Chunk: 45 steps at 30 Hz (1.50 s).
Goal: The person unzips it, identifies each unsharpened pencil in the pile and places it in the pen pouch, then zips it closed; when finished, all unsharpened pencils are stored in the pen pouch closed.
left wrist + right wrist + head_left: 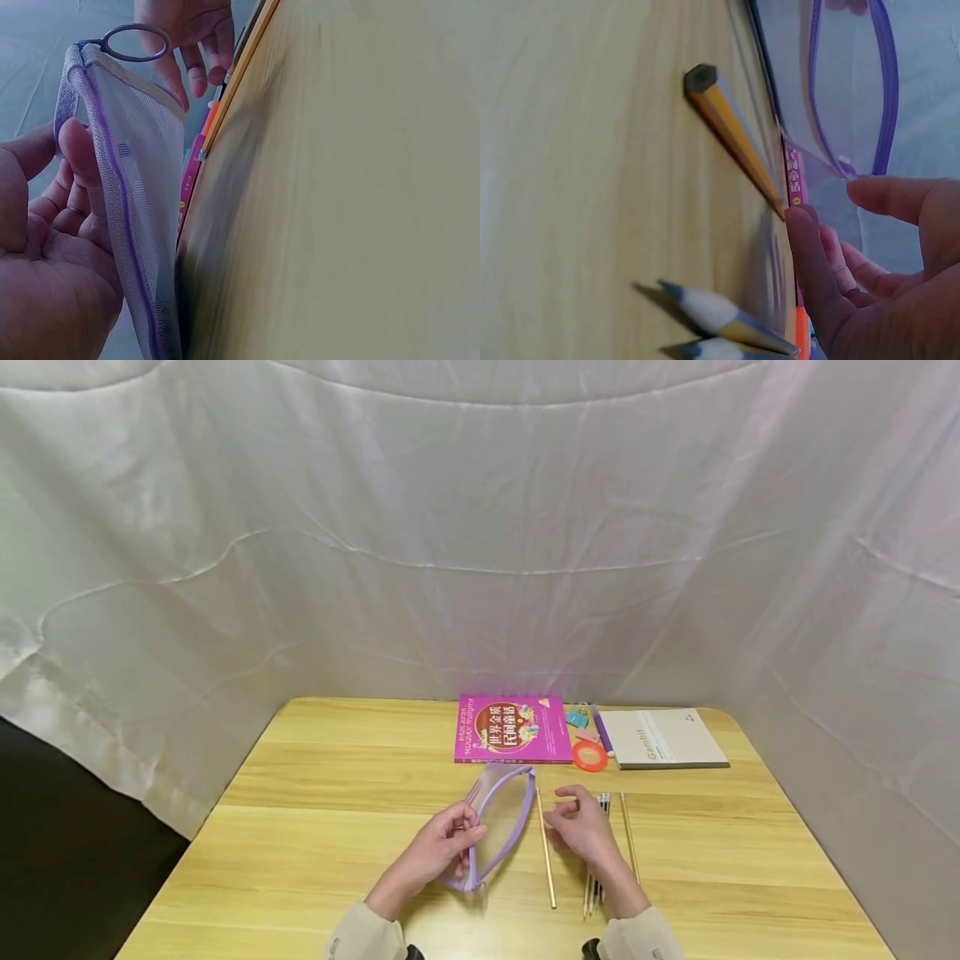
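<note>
A translucent mesh zip pouch (pixel 501 818) with purple edging is held up by my left hand (pixel 441 843), its mouth spread apart. In the left wrist view, the thumb and fingers pinch the pouch's rim, and a loop hangs at its corner. My right hand (pixel 587 828) hovers just right of the pouch, holding nothing, its thumb and index finger apart. Between the hands lies a single unsharpened pencil (pixel 547 853). Several sharpened pencils (pixel 589 893) lie bunched partly beneath the right hand and wrist. To their right is another pencil (pixel 629 831), its near end hidden by the forearm.
Along the back lie a pink book (pixel 555 735), a blue small item (pixel 577 718), a pink piece (pixel 587 734), an orange-red ring (pixel 590 767), a purple pen-like stick (pixel 602 731) and a pale notebook (pixel 686 739). Grey curtains (pixel 480 568) enclose the wooden table (pixel 300 843).
</note>
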Each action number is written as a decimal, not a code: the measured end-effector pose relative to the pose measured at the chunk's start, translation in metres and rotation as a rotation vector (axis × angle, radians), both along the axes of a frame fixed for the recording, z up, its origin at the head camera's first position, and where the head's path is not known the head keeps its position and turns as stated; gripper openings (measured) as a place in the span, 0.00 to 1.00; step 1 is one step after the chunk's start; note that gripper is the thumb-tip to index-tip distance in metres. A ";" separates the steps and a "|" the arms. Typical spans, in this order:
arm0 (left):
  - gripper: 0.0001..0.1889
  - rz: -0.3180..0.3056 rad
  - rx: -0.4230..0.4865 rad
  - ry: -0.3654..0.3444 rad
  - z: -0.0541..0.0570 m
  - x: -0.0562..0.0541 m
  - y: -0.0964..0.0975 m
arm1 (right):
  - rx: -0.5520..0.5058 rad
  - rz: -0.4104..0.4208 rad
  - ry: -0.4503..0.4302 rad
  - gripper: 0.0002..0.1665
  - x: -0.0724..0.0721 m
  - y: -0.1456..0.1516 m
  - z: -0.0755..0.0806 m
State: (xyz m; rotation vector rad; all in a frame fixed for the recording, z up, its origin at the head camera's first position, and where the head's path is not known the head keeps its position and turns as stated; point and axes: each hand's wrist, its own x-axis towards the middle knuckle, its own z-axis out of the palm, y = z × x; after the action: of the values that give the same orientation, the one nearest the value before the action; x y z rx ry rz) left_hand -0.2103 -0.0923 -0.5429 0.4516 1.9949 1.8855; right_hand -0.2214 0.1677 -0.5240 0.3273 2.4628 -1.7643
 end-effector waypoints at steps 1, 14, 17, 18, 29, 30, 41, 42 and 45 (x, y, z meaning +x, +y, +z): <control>0.14 0.001 0.002 0.001 0.000 0.000 0.000 | 0.015 0.009 0.002 0.30 0.000 0.001 -0.001; 0.16 0.005 -0.001 -0.003 -0.004 0.000 -0.006 | 0.074 0.089 -0.028 0.37 0.002 -0.001 -0.007; 0.16 0.002 0.003 -0.002 -0.004 0.000 -0.006 | 0.093 0.107 -0.020 0.38 0.002 -0.001 -0.008; 0.16 0.000 0.005 -0.003 -0.004 0.000 -0.007 | 0.102 0.113 -0.017 0.38 0.002 -0.002 -0.008; 0.16 0.004 0.010 -0.014 -0.007 0.000 -0.005 | 0.189 0.125 -0.007 0.41 -0.002 -0.006 -0.013; 0.16 0.004 0.010 -0.013 -0.007 0.000 -0.005 | 0.190 0.124 -0.004 0.41 -0.003 -0.006 -0.013; 0.15 -0.012 0.013 -0.012 -0.005 0.001 -0.001 | 0.154 0.102 -0.013 0.39 -0.003 -0.007 -0.012; 0.15 -0.018 0.014 -0.013 -0.005 0.001 0.000 | 0.153 0.102 -0.011 0.39 -0.003 -0.006 -0.012; 0.15 -0.028 0.013 -0.018 -0.005 0.001 0.002 | 0.152 0.100 -0.011 0.38 -0.004 -0.006 -0.012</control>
State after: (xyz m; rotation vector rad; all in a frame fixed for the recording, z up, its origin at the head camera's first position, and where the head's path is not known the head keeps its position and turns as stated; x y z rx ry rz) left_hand -0.2096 -0.0906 -0.5482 0.4619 1.9556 1.8808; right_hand -0.2249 0.1616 -0.5362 0.2205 2.5637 -1.5377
